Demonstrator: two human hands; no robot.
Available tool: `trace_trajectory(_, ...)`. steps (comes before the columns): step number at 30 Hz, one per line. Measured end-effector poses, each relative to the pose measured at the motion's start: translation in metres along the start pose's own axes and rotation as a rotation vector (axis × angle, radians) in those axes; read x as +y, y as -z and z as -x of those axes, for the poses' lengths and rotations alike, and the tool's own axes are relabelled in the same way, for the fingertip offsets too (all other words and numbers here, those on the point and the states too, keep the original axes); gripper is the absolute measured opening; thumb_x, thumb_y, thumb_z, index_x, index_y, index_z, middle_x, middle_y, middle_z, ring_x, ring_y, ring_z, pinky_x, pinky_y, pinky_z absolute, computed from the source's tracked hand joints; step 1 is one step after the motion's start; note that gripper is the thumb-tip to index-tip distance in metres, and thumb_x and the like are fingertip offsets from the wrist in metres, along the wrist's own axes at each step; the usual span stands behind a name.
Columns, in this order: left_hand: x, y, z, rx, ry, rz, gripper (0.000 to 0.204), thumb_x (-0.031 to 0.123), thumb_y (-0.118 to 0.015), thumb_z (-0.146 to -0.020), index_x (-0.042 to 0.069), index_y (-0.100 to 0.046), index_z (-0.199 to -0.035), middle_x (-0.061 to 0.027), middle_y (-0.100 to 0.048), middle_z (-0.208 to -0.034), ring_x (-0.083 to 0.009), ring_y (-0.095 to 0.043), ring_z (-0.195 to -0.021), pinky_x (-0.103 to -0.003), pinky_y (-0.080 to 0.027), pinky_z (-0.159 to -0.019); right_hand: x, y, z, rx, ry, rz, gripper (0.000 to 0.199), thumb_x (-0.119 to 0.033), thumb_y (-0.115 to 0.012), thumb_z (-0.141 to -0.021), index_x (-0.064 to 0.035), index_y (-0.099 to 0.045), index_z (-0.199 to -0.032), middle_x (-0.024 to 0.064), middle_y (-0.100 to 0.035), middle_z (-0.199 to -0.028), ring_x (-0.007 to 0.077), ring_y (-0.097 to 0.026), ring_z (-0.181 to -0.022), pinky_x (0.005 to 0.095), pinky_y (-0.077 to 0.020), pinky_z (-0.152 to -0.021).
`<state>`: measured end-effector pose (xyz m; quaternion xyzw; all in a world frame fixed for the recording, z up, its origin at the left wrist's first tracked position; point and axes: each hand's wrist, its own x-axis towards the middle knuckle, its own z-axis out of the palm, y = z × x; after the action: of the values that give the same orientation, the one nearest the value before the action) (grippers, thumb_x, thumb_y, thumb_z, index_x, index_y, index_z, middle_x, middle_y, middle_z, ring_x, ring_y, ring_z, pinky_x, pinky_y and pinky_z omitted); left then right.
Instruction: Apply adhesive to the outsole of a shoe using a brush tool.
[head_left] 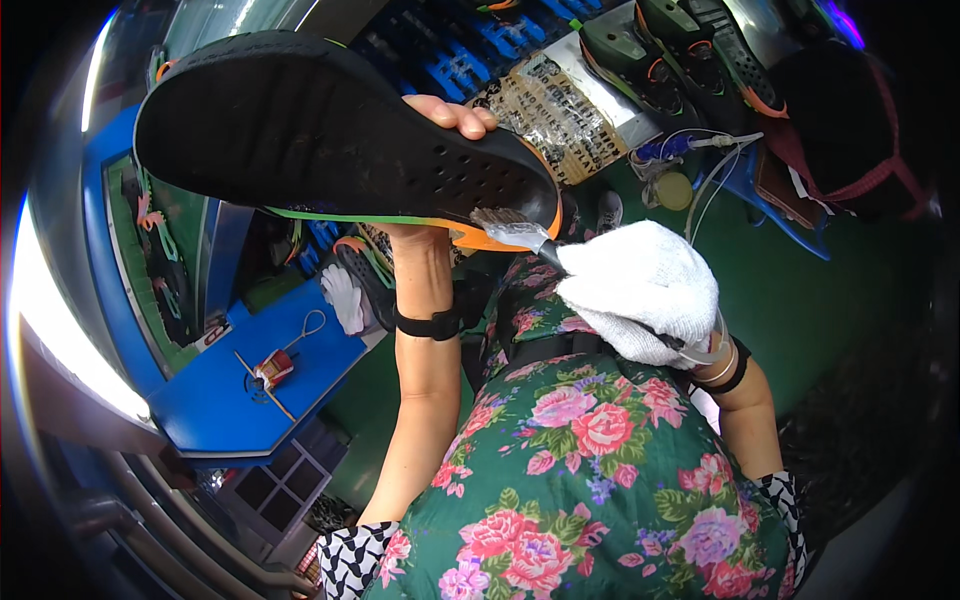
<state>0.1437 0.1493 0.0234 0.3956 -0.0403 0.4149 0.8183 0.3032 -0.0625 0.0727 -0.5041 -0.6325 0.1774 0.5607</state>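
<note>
My left hand [452, 114] holds up a black shoe sole [300, 140] with a green and orange edge. Its fingertips curl over the rim near the heel, while the rest of the hand is hidden behind the sole. Small holes dot the heel area. In a white knit glove, my right hand [640, 285] grips a brush [518, 234] with a dark handle and a pale, translucent head. The brush's tip meets the sole's inner surface at the heel, next to the orange edge.
Left of me stands a blue table [300, 340] with a small red device [272, 370] and white gloves [345, 298]. Dark shoes [640, 65] sit at the upper right, near a plastic-wrapped cardboard piece [560, 110]. A yellowish round container [672, 190] and thin tubes are beside them.
</note>
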Motion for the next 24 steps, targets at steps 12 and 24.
trace_trajectory(12, 0.001, -0.011, 0.006, -0.003, 0.035, -0.036, 0.061, 0.052, -0.064, -0.099, -0.006, -0.061, -0.117, -0.0249, -0.069, -0.110, -0.0389, -0.068, -0.113, -0.050, -0.055, -0.102, -0.002, -0.004, 0.007, -0.272, 0.101, -0.121, 0.034, -0.010, -0.069, -0.088, -0.0094, -0.077, -0.122, 0.0151, -0.076, -0.123, 0.0295, -0.074, -0.106, 0.0423, -0.0596, -0.090)
trace_trajectory(24, 0.004, -0.008, 0.011, -0.070, -0.040, -0.053, 0.074, 0.062, -0.073, -0.091, -0.006, -0.062, -0.118, -0.0260, -0.070, -0.111, -0.0398, -0.069, -0.112, -0.049, -0.055, -0.103, -0.004, -0.004, 0.016, -0.149, 0.088, 0.001, 0.035, -0.004, -0.077, -0.081, -0.0127, -0.079, -0.115, 0.0112, -0.077, -0.118, 0.0273, -0.074, -0.098, 0.0406, -0.0604, -0.085)
